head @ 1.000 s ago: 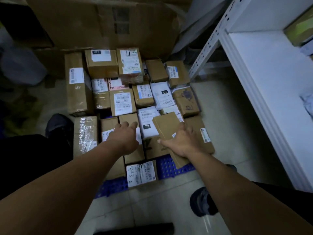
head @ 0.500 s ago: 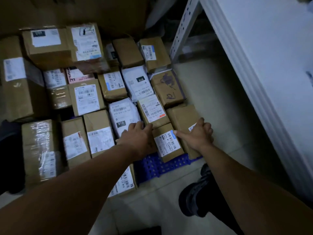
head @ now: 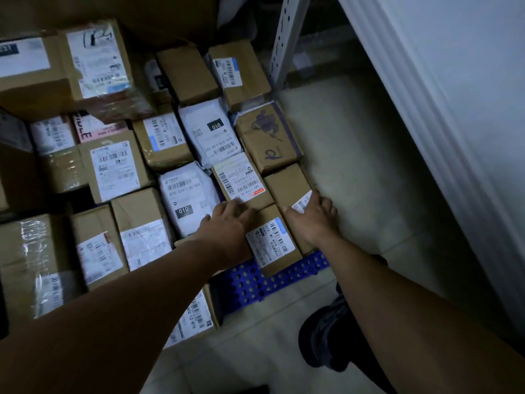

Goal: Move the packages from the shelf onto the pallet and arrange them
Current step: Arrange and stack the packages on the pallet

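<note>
Several brown cardboard packages with white labels lie packed together on a blue perforated pallet (head: 255, 280). A small labelled box (head: 272, 243) sits at the pallet's near right corner, between my two hands. My left hand (head: 227, 220) rests flat with straight fingers on the packages just left of it, fingertips on a labelled box (head: 241, 180). My right hand (head: 312, 217) lies flat on a plain brown box (head: 287, 186) at the pallet's right edge. Neither hand grips anything.
A white metal shelf (head: 454, 109) with a perforated upright (head: 284, 38) stands to the right. Pale tiled floor (head: 355, 166) lies between shelf and pallet. My shoe (head: 326, 336) is on the floor near the pallet. A large cardboard sheet stands behind the packages.
The small labelled box was set down at the near right corner. Both hands have moved a little forward and now lie flat on the neighbouring packages. The view has shifted right and closer.
</note>
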